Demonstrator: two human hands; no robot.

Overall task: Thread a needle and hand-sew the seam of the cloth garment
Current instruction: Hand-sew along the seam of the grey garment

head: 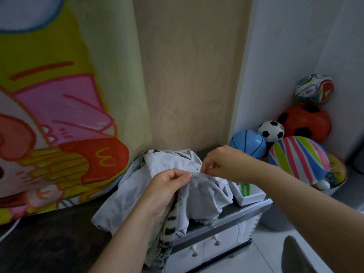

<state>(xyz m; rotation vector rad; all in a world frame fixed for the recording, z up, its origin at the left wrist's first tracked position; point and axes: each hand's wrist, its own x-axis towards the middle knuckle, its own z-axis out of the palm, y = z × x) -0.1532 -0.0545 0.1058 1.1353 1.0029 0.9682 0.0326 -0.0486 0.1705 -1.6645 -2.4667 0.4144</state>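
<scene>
Over on the left there's the big cartoon banner (59,125) leaning behind the dark worktop (49,243), nothing doing there.

Now to the action. The left hand (169,186) has its fingers curled in, thumb and forefinger pinching a raised fold of the garment (201,196). That pale grey cloth sits bunched on the worktop right in front of the person, with one patterned end spilling over the near edge.

Here's what matters: the pinched edge runs side to side, from the left hand across to the right, climbing a touch as it goes. Only a short stretch of cloth separates the two pinches, and the fingertips are almost meeting.

The right hand (218,162) comes in from above and to the right, knuckles up, thumb and forefinger nipped together on that same top edge. Is there a needle in that pinch? Can't tell from here, and no thread shows either.

My read is that the next stitch goes along that edge. The right hand is placed to drive it, while the left keeps the fold taut.

Past them there's a white box (248,196) at the worktop's end, then a heap of balls (295,160) in the corner.
</scene>
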